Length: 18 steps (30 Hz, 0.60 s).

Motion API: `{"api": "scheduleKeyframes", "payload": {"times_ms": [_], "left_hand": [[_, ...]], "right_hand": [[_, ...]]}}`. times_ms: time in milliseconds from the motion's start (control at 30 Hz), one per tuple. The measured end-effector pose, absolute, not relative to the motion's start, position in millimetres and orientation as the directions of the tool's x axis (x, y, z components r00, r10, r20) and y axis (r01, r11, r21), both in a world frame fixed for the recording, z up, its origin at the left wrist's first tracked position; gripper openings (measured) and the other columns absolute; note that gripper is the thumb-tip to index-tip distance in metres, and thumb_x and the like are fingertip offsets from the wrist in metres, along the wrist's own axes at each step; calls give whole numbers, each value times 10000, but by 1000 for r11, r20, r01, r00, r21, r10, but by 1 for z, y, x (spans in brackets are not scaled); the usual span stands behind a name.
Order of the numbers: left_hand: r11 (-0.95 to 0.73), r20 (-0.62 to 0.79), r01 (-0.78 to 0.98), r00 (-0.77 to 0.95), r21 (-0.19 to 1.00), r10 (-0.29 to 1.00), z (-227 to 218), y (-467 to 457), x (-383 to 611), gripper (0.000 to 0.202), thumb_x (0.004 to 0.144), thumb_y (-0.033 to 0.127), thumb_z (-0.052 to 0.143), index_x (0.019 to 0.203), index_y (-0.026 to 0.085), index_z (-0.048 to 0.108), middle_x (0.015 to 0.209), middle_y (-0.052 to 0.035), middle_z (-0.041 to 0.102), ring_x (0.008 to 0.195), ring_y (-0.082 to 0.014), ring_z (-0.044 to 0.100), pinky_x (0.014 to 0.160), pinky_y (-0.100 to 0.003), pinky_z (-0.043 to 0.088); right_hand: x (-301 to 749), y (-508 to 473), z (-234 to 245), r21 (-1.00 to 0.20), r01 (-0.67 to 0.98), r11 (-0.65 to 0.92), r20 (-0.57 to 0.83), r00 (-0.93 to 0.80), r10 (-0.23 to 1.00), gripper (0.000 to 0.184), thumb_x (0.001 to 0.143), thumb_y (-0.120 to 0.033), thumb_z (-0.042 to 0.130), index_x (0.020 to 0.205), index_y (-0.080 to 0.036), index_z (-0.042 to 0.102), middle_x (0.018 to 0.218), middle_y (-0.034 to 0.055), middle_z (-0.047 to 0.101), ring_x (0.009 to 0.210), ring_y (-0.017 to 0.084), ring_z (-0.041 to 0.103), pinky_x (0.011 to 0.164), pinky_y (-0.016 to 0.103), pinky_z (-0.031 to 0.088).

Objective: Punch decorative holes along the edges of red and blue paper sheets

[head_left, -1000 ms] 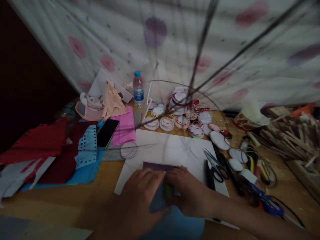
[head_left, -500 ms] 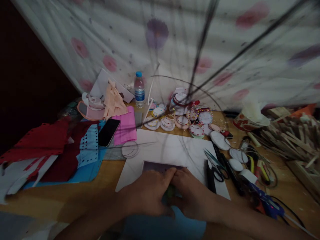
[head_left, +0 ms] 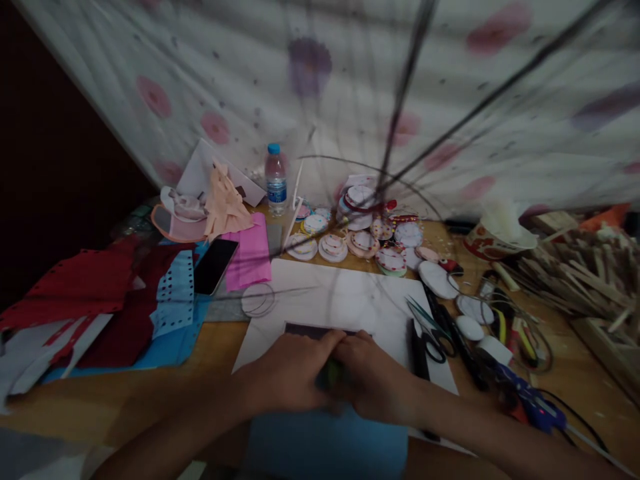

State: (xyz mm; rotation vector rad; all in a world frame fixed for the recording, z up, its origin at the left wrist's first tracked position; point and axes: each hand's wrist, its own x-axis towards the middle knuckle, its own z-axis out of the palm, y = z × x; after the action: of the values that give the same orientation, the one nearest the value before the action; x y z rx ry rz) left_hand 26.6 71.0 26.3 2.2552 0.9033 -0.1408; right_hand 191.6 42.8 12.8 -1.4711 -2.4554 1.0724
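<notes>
My left hand point(head_left: 287, 373) and my right hand point(head_left: 377, 377) meet over the white sheet, fingers closed and thumbs side by side. Between them they press on a small green object point(head_left: 329, 375), mostly hidden by the fingers, so its kind cannot be made out. A blue sheet point(head_left: 327, 440) lies below the hands, towards me, its far edge close to the green object. Beyond the knuckles, a dark flat panel with a pale rim point(head_left: 300, 329) shows in part on the white paper point(head_left: 345, 290).
Scissors point(head_left: 433, 340) and a black-handled tool point(head_left: 419, 350) lie right of my hands, near a blue glue gun point(head_left: 540, 407). Round decorated pieces point(head_left: 333, 247) and a water bottle point(head_left: 276, 180) stand behind. Left are a phone point(head_left: 216, 265) and hole-edged red sheets point(head_left: 75, 283).
My hands have shifted slightly and cover more of the dark panel. More of the blue sheet shows below them. The view has moved a little.
</notes>
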Motion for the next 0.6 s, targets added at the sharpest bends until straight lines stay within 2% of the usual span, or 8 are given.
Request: {"api": "scheduleKeyframes", "payload": {"times_ms": [67, 133, 267, 367, 433, 600], "left_hand": [[-523, -358, 656, 746, 545, 562, 30, 73, 22, 841, 684, 416, 710, 1401, 205, 325, 1027, -122, 718, 896, -345, 679, 655, -335, 466], [-506, -359, 672, 728, 541, 584, 32, 74, 16, 757, 705, 332, 692, 1377, 205, 367, 1029, -110, 711, 902, -329, 672, 654, -322, 455], [-396, -354, 708, 661, 584, 661, 33, 73, 6, 339, 767, 235, 630, 1104, 243, 597, 985, -30, 712, 903, -247, 659, 688, -272, 425], [-374, -336, 695, 659, 614, 673, 31, 70, 3, 104, 813, 258, 604, 893, 241, 667, 864, 10, 720, 835, -202, 656, 655, -242, 392], [-385, -330, 690, 666, 613, 669, 30, 69, 3, 104, 834, 267, 584, 840, 234, 682, 791, 13, 714, 776, -190, 652, 624, -239, 371], [-414, -299, 664, 691, 623, 658, 26, 68, 4, 130, 844, 266, 571, 847, 227, 694, 784, 6, 720, 760, -186, 651, 624, -238, 362]], "right_hand": [[194, 45, 16, -623, 728, 287, -258, -538, 803, 247, 668, -182, 702, 911, -152, 671, 947, 82, 697, 931, 261, 614, 838, 364, 394], [200, 47, 19, -696, 677, 237, -253, -541, 802, 282, 692, -203, 710, 965, -162, 652, 950, 56, 682, 905, 222, 608, 810, 320, 422], [217, 51, 18, -872, 490, 20, -268, -510, 817, 229, 857, -357, 577, 988, -170, 600, 865, 16, 636, 778, 159, 574, 671, 248, 444], [226, 52, 15, -868, 497, -15, -277, -458, 845, 262, 909, -418, 489, 908, -173, 581, 803, 3, 593, 750, 151, 532, 658, 248, 424], [229, 52, 15, -865, 502, -32, -288, -444, 849, 262, 905, -423, 493, 871, -175, 571, 775, -1, 575, 725, 147, 517, 642, 247, 416], [233, 54, 24, -910, 411, -63, -270, -469, 841, 228, 877, -404, 540, 902, -179, 568, 804, 3, 586, 735, 146, 528, 669, 247, 426]]}}
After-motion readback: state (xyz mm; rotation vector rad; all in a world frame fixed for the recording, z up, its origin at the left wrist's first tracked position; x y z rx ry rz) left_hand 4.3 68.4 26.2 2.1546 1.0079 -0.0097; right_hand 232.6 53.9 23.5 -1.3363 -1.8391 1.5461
